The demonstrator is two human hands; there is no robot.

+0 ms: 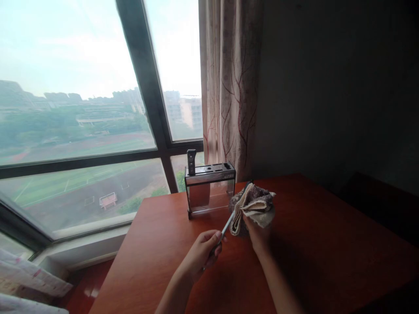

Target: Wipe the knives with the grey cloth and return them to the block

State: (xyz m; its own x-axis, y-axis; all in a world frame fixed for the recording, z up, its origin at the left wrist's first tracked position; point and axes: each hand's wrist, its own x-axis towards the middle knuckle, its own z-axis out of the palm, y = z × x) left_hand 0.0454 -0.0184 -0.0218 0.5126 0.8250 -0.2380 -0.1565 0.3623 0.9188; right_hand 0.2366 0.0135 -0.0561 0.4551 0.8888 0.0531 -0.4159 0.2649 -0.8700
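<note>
Nearest: left hand (208,249), low over the table (147,266). Its grip is curled round the handle of 1 knife (228,224), thumb lying along the top. Blade slants up and away to the right, likely held this way so the fingers stay behind the edge.

Right hand (252,230) is just beyond and to the right, mostly under the cloth (251,205). Its grip seems to be gathered around the bunched cloth; the fingertips are covered, so I cannot tell how tight. Blade meets the left side of the cloth and its far end is hidden there. The thick folds probably serve as padding between skin and steel. Cloth is beige with a dark purple part; its outer edges are blurred.

Farther back: clear-sided knife stand (211,172), upright on the table near its window-side edge, just left of and behind the cloth. Top has several slots; 1 dark handle (191,162) rises from the left end, perhaps stored grip-end up for easy reach. Placing seems to leave the near part of the table for the hands.

Beyond: patterned curtain (234,83) hanging beside the window (78,56); sports field (78,181) outside, far below.
</note>
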